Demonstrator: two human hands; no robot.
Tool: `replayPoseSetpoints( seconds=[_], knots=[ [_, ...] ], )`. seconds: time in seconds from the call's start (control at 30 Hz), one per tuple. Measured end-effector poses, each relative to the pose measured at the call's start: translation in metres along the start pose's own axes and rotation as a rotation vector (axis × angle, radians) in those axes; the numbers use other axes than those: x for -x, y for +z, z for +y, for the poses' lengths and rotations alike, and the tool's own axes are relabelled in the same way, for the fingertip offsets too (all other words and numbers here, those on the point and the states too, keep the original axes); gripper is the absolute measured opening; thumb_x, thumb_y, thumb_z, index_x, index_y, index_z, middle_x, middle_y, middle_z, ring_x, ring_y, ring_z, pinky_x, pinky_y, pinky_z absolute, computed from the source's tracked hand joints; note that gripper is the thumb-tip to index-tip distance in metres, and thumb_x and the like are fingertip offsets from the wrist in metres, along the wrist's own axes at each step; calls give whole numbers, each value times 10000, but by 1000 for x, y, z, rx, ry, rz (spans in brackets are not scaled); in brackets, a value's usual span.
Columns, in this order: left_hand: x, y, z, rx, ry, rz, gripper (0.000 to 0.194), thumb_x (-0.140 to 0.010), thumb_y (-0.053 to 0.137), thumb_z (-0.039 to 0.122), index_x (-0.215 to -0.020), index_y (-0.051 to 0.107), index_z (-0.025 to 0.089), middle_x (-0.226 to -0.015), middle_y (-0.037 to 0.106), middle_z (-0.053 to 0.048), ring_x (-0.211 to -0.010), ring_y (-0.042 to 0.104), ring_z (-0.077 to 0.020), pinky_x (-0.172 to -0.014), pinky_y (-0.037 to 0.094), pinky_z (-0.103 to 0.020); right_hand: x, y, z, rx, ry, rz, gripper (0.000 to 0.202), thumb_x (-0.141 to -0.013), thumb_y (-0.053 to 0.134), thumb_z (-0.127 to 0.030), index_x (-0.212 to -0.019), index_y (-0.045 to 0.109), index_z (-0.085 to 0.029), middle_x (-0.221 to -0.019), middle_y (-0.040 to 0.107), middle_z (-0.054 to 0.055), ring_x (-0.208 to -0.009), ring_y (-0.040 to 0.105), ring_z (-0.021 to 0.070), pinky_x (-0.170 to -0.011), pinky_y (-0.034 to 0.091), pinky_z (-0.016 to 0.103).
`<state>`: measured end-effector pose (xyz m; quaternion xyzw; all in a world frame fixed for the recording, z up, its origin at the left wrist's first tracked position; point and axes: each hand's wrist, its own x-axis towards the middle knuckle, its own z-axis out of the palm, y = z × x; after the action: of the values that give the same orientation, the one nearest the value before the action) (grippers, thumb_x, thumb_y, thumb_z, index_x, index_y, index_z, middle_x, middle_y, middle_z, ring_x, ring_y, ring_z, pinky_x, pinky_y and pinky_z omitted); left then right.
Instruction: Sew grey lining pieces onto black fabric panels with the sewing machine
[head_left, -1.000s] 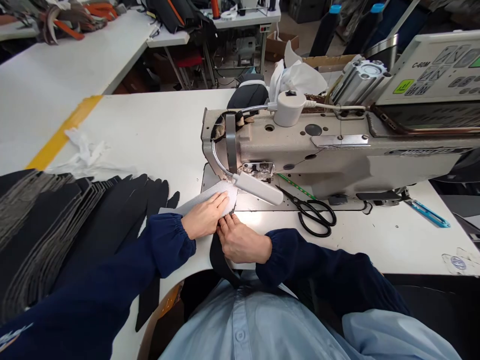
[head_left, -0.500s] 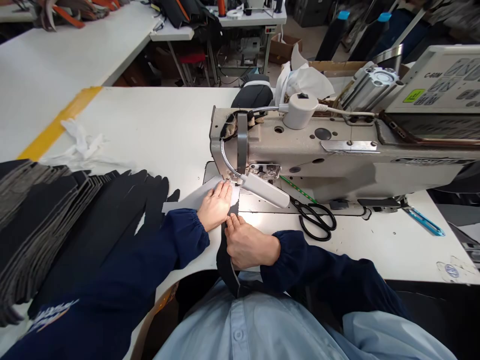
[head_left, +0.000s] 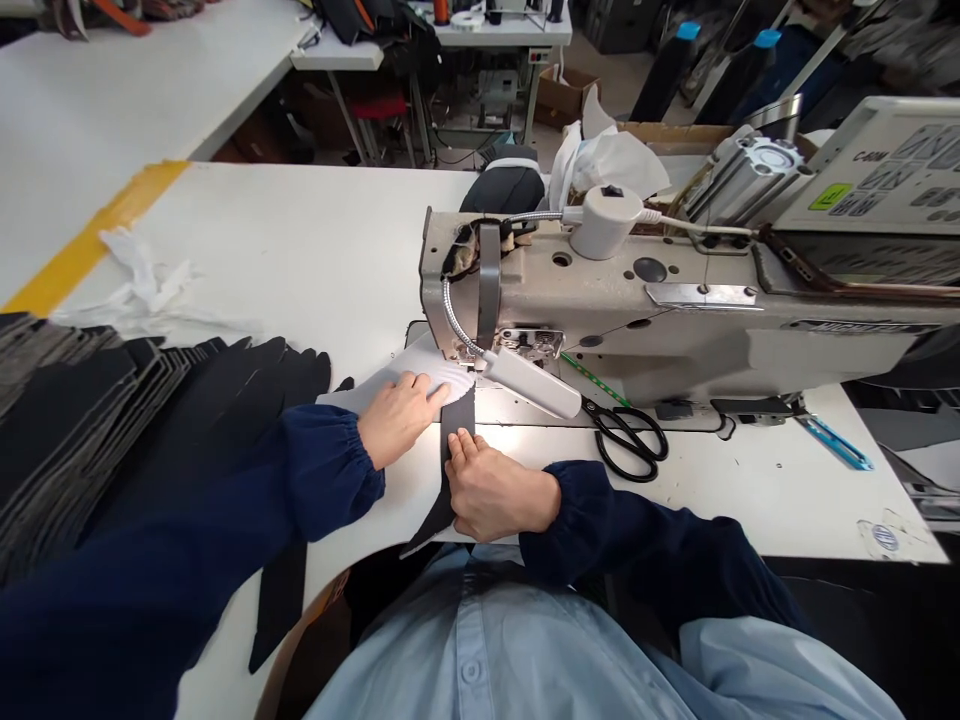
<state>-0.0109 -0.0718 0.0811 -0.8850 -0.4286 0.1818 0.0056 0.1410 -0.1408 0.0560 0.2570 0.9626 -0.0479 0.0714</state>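
My left hand (head_left: 401, 412) rests on a white fabric piece (head_left: 367, 385), its fingers bent and closed on the cloth left of the needle area. The piece shows several ridges or stitch lines near its right end. Below it runs a dark fabric strip (head_left: 459, 420), which reaches up under the presser area of the sewing machine (head_left: 525, 290). My right hand (head_left: 495, 490) is closed over this strip, fingers together, close to the table's front edge. The strip's lower end hangs past that edge. What lies directly under the needle is partly hidden by the white lamp (head_left: 532, 382).
Black-handled scissors (head_left: 634, 440) lie right of my right hand, with a blue cutter (head_left: 836, 440) farther right. Stacked dark fabric pieces (head_left: 187, 430) cover the left of the table. White scraps (head_left: 146, 285) lie behind them, near yellow tape (head_left: 97, 235).
My left hand has slid left and down off the dark strip, and its fingers are now more bent. More of the white piece shows. The strip's lower end has swung left.
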Motion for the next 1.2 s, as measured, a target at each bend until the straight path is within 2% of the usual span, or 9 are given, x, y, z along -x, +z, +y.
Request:
replayPoseSetpoints(
  seconds=[0.13, 0.23, 0.43, 0.57, 0.7, 0.9, 1.07, 1.2],
  knots=[
    [8, -5, 3, 3, 19, -45, 418, -750, 435, -100, -1099, 589, 71, -947, 584, -178, -951, 568, -304, -703, 500, -373, 1, -1, 1, 0, -4, -3, 606, -876, 521, -345, -1190, 555, 172, -1269, 473, 426, -1178, 554, 457, -919, 498, 543],
    [10, -7, 6, 67, 54, -73, 375, -706, 500, -99, -1038, 574, 58, -937, 582, -171, -937, 574, -289, -691, 497, -343, 2, 2, 0, -6, -14, 33, 543, -871, 523, -259, -1196, 544, 176, -1259, 477, 430, -1162, 572, 444, -893, 518, 547],
    [13, -5, 11, 104, 120, -121, 332, -721, 446, -53, -1007, 554, 76, -893, 591, -130, -845, 601, -243, -744, 505, -343, 7, 14, -16, 121, -26, 134, 355, -817, 504, -28, -1109, 613, 142, -1124, 601, 388, -1024, 671, 375, -758, 597, 459],
    [17, 2, 16, 154, 78, -125, 333, -755, 411, -12, -1037, 545, 105, -890, 596, -104, -832, 600, -223, -739, 501, -326, 8, 20, -27, 186, -13, 180, 330, -789, 498, 18, -1069, 640, 123, -1056, 646, 359, -950, 700, 354, -699, 608, 432],
    [23, 16, 23, 247, 52, -5, 354, -771, 406, 43, -1074, 558, 147, -858, 589, -74, -843, 575, -221, -755, 490, -334, 8, 23, -30, 195, -21, 217, 321, -789, 488, 16, -1050, 659, 90, -1044, 661, 337, -929, 706, 349, -647, 600, 413],
    [26, 41, 34, 311, 42, 206, 473, -796, 353, 36, -1214, 551, 136, -905, 608, -78, -866, 555, -225, -809, 469, -371, 5, 29, -33, 173, -2, 246, 337, -827, 450, -2, -1095, 631, 93, -1046, 660, 340, -943, 697, 337, -706, 578, 447],
    [22, 62, 35, 397, 84, 406, 421, -793, 320, -4, -1108, 579, 104, -917, 628, -82, -855, 548, -203, -830, 473, -348, 3, 35, -34, 148, -14, 266, 333, -838, 428, 8, -1089, 625, 104, -1060, 645, 358, -956, 689, 343, -766, 559, 481],
    [18, 69, 29, 513, 136, 518, 370, -824, 302, -30, -961, 609, 125, -952, 640, -78, -884, 544, -170, -848, 483, -296, 3, 39, -32, 165, -24, 321, 329, -851, 417, 9, -1084, 621, 117, -1080, 638, 360, -983, 683, 340, -830, 548, 501]
  ],
)
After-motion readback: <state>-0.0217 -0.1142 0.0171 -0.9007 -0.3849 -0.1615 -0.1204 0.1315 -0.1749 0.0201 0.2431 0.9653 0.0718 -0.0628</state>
